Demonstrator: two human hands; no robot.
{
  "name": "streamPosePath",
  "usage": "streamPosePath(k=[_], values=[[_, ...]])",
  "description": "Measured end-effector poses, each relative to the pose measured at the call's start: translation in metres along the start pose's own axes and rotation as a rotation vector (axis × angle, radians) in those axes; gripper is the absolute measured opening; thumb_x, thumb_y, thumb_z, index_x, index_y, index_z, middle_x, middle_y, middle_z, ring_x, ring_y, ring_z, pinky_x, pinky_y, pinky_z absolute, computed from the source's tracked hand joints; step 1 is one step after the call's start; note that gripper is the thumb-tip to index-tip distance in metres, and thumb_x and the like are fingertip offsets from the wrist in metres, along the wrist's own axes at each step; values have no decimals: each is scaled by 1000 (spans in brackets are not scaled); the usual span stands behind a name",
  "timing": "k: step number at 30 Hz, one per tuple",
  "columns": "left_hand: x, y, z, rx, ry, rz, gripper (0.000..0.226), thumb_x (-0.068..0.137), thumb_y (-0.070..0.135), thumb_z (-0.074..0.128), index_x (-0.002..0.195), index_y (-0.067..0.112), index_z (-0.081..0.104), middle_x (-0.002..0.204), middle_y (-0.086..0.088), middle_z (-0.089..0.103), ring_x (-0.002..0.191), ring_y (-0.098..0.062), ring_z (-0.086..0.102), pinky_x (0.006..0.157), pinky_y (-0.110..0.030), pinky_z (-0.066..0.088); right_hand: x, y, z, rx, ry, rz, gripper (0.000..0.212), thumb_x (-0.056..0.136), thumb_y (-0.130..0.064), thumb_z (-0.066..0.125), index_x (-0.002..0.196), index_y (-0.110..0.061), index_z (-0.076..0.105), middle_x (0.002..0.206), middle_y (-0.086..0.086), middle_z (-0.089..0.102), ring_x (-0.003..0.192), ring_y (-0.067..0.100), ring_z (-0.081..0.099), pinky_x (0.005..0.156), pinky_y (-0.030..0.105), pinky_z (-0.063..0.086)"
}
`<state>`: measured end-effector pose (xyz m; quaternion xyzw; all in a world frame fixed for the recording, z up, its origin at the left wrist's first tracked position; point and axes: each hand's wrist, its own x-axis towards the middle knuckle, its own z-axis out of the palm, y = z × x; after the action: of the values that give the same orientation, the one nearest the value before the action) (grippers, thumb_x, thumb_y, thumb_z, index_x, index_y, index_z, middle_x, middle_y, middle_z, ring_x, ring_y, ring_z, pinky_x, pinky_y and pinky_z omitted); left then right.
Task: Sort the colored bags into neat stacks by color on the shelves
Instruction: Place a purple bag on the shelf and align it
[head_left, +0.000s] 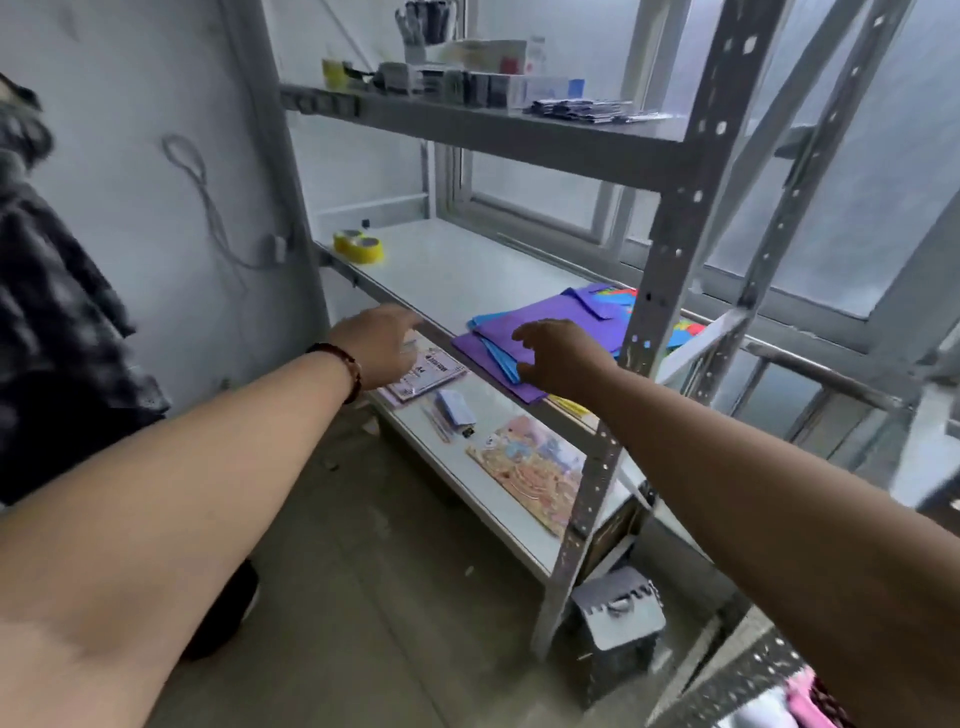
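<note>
A loose pile of flat bags lies on the middle shelf (441, 275) at its right end. Purple bags (561, 325) are on top, with blue bags (498, 358) poking out beneath and at the left edge. More coloured bags (621, 296) show behind the shelf post. My right hand (558, 356) hovers over the front corner of the pile, fingers spread and curled, holding nothing. My left hand (376, 345) reaches to the shelf's front edge left of the pile, fingers apart and blurred, holding nothing.
A yellow tape roll (359, 245) sits at the far left of the middle shelf. The lower shelf (519, 525) holds a paper pack (426, 375), small items and a colourful printed bag (535, 470). The top shelf carries boxes and pens. A metal post (623, 364) stands just right of my right hand.
</note>
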<state>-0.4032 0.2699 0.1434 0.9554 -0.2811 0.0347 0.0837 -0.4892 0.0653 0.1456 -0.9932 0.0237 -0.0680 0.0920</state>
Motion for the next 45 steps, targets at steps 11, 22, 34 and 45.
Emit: streamPosePath(k=[11, 22, 34, 45], values=[[152, -72, 45, -21, -108, -97, 56, 89, 26, 50, 142, 14, 35, 149, -10, 36, 135, -27, 38, 110, -37, 35, 173, 32, 60, 21, -28, 81, 40, 85, -17, 53, 124, -7, 56, 129, 11, 57, 119, 29, 53, 95, 41, 48], [316, -63, 126, -95, -287, 52, 54, 87, 25, 52, 137, 9, 42, 144, -13, 42, 132, -27, 41, 112, -38, 34, 235, 136, 117, 14, -110, 521, 38, 87, -17, 54, 124, -5, 54, 123, 15, 57, 115, 33, 53, 84, 38, 48], [437, -11, 215, -351, -491, -40, 42, 83, 21, 55, 118, -2, 57, 123, -24, 59, 115, -38, 55, 94, -37, 45, 229, 183, 167, 452, 31, 1301, 22, 81, -23, 61, 73, -8, 47, 91, 19, 62, 87, 33, 59, 65, 29, 36], [462, -18, 211, -861, -885, -148, 40, 85, 14, 62, 122, -2, 55, 93, -2, 58, 90, -22, 61, 76, -28, 49, 239, 162, 191, 795, 430, 1502, 13, 79, -17, 62, 88, -9, 58, 103, 19, 66, 96, 35, 63, 81, 41, 51]])
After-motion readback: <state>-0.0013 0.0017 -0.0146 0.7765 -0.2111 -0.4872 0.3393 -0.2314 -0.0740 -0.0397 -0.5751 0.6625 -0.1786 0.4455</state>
